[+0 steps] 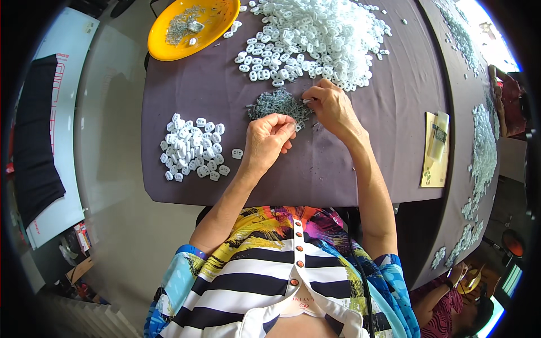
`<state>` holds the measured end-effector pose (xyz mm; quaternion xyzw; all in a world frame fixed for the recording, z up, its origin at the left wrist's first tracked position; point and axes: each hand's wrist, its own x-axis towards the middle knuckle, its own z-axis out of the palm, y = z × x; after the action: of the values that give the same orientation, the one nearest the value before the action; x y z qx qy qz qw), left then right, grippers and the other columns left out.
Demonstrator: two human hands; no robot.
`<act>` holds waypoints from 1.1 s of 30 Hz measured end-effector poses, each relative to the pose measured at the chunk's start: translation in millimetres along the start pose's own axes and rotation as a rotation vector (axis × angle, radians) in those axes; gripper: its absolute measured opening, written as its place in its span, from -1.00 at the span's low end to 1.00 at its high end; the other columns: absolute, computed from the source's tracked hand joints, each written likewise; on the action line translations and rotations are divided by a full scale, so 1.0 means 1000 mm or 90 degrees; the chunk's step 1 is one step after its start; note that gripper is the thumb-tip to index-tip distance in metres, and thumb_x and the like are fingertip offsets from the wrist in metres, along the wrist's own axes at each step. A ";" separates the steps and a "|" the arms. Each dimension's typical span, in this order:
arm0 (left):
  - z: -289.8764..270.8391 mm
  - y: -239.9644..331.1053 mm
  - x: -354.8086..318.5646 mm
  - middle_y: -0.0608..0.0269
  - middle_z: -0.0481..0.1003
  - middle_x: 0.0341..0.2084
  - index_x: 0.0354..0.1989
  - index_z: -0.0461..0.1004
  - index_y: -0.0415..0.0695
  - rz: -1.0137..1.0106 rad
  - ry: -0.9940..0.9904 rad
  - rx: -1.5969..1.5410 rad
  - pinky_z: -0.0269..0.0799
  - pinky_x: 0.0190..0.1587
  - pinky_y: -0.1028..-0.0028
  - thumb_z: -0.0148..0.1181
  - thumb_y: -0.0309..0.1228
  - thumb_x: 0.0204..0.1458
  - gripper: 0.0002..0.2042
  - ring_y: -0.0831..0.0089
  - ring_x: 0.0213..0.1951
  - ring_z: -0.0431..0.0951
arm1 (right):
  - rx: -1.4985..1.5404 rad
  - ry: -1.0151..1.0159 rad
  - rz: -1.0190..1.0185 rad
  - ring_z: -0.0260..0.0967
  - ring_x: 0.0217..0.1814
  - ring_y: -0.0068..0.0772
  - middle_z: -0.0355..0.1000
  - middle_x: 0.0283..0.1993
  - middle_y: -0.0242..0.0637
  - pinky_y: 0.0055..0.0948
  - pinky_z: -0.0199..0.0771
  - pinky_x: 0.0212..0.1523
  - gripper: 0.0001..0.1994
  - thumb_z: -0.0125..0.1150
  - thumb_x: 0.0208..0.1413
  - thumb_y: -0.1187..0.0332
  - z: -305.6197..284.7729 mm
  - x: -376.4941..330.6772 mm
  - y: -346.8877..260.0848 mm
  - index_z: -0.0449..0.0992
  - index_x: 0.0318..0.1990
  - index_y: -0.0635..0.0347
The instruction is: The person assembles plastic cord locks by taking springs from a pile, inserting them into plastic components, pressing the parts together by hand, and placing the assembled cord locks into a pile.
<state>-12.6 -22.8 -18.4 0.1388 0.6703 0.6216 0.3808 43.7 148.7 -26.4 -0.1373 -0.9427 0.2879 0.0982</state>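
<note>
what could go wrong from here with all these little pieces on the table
The left hand is right at the small grey pieces, so a brush might scatter them. The right hand is close to the big white heap; a bump could loosen its edge. The lone white piece beside the left forearm might get knocked.

Small white oval pieces with paired holes (332, 45) look like smooth plastic with a soft sheen; white rounded, tablet-shaped pieces (190, 147) appear to be similar hard plastic. Slender grey pins (276, 106) look like dull metal. The round yellow-orange plate (163, 50) is glossy, smooth plastic. The purplish-grey tablecloth (315, 180) is matt, lightly creased fabric. The tan rectangular card (431, 177) looks like matt paper; the translucent strip (435, 150), shiny plastic.
</note>
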 end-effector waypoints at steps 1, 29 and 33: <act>0.000 0.000 0.000 0.34 0.46 -0.62 -0.36 0.50 -0.24 -0.002 -0.001 -0.003 0.33 -0.62 0.69 0.12 -0.45 0.00 -0.88 0.69 -0.66 0.39 | 0.010 0.006 0.000 0.38 -0.31 -0.21 0.37 -0.39 -0.22 -0.36 0.37 -0.29 -0.79 0.14 -0.12 0.56 0.000 0.000 0.002 0.52 -0.27 0.15; 0.008 0.010 0.000 0.24 0.49 -0.55 -0.29 0.46 -0.28 -0.009 -0.090 -0.152 0.41 -0.55 0.61 0.09 -0.48 0.03 -0.87 0.58 -0.59 0.47 | 0.949 0.058 0.217 0.43 -0.35 -0.52 0.45 -0.29 -0.25 -0.55 0.47 -0.30 -0.84 0.11 0.04 0.54 0.013 -0.067 -0.021 0.45 -0.20 0.35; 0.009 0.011 -0.002 0.24 0.49 -0.55 -0.29 0.46 -0.29 -0.005 -0.093 -0.147 0.41 -0.55 0.62 0.09 -0.49 0.03 -0.87 0.58 -0.59 0.47 | 0.993 0.067 0.188 0.43 -0.29 -0.49 0.45 -0.26 -0.24 -0.48 0.49 -0.22 -0.84 0.07 0.06 0.55 0.018 -0.069 -0.024 0.45 -0.18 0.34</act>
<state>-7.9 -15.3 -6.9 0.1361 0.5653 0.6816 0.4441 99.2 99.1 -34.7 -0.1658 -0.4355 0.8681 0.1711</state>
